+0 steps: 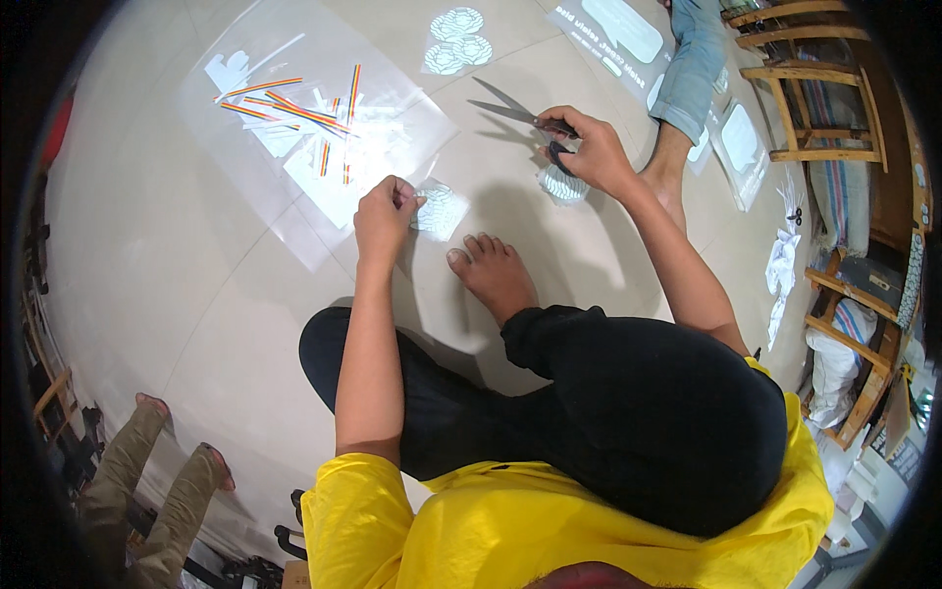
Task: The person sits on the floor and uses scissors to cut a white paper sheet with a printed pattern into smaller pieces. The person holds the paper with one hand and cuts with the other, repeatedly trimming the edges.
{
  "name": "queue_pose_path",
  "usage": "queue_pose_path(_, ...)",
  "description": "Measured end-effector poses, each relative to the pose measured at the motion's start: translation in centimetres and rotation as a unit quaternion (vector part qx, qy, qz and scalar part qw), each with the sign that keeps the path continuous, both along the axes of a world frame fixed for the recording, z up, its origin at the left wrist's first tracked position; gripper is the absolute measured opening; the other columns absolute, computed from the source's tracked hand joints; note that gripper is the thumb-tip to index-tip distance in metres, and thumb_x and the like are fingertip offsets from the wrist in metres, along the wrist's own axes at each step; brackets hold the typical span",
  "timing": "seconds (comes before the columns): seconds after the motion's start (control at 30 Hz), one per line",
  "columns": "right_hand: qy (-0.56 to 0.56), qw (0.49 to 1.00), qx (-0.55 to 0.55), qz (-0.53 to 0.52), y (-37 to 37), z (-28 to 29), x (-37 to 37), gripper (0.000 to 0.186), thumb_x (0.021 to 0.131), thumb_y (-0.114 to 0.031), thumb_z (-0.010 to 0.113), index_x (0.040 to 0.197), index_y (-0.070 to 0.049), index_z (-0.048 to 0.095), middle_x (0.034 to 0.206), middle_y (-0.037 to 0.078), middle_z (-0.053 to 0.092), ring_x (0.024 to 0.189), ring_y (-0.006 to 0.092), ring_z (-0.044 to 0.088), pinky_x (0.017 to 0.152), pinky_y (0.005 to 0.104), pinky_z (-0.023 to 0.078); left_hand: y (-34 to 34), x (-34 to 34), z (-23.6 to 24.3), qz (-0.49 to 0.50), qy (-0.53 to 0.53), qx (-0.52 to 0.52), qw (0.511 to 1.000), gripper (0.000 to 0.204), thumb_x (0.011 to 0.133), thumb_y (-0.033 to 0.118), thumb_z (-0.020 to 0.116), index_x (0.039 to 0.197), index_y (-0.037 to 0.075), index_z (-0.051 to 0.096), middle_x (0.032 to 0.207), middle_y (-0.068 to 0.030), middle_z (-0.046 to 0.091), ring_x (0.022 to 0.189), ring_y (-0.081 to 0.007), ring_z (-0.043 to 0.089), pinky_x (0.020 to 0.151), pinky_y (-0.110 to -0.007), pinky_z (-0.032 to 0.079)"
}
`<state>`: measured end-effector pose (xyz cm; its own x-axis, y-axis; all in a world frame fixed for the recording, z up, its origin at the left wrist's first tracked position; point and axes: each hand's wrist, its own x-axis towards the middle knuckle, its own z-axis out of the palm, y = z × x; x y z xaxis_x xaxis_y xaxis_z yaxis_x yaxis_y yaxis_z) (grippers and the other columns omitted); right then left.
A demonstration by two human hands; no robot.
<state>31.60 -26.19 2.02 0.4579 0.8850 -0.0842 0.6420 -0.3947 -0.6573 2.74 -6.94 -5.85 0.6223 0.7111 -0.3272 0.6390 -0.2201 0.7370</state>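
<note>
My left hand [383,218] pinches the edge of a small clear sheet piece [442,212] printed with pale wavy rosette lines. In my right hand [597,152] is a pair of scissors [512,106] with dark handles, its blades spread apart and pointing left, away from the piece. Just below the scissors, close to the floor, lies another patterned piece [562,187], partly covered by my right hand. A larger patterned sheet [457,41] with several rosettes rests farther off on the floor.
On the left, a clear plastic sheet [304,240] bears white scraps and several rainbow-striped strips [309,116]. Printed sheets [618,39] lie at the far right near another person's jeans leg [692,74]. Wooden racks [824,113] line the right side. Someone's legs [162,491] stand lower left.
</note>
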Motion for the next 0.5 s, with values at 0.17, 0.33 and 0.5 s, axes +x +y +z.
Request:
queue_pose_path(0.17, 0.049, 0.999, -0.004, 0.021, 1.6, 0.7, -2.1, 0.046, 0.084, -0.006, 0.084, 0.127, -0.006, 0.069, 0.114, 0.008, 0.077, 0.099, 0.0176, 0.072, 0.096, 0.0317, 0.057, 1.3, -0.6, 0.5, 0.016, -0.002, -0.017, 1.000, 0.018, 0.086, 0.018, 0.084, 0.093, 0.003, 0.075, 0.078, -0.0094, 0.074, 0.071, -0.0216, 0.070, 0.069, -0.037, 0.054)
queue_pose_path(0.33, 0.162, 0.986, 0.028, -0.027, 2.4, -1.2, -3.6, 0.043, 0.088, -0.018, 0.088, 0.125, -0.006, 0.068, 0.101, 0.002, 0.074, 0.098, 0.0103, 0.069, 0.089, 0.0292, 0.057, 2.9, -0.3, 1.2, 0.122, -0.133, -0.181, 0.967, 0.020, 0.098, 0.020, 0.077, 0.100, 0.003, 0.069, 0.080, -0.0051, 0.073, 0.070, -0.0132, 0.067, 0.069, -0.030, 0.057)
queue_pose_path(0.5, 0.370, 0.921, 0.075, -0.096, 6.6, -2.1, -7.2, 0.054, 0.090, -0.019, 0.088, 0.132, 0.000, 0.059, 0.103, 0.010, 0.075, 0.095, 0.0127, 0.071, 0.085, 0.0267, 0.057, 4.6, -0.4, 3.9, 0.190, -0.249, -0.351, 0.883, 0.024, 0.106, 0.024, 0.069, 0.112, 0.003, 0.061, 0.075, 0.0003, 0.064, 0.068, -0.0076, 0.063, 0.073, -0.028, 0.064)
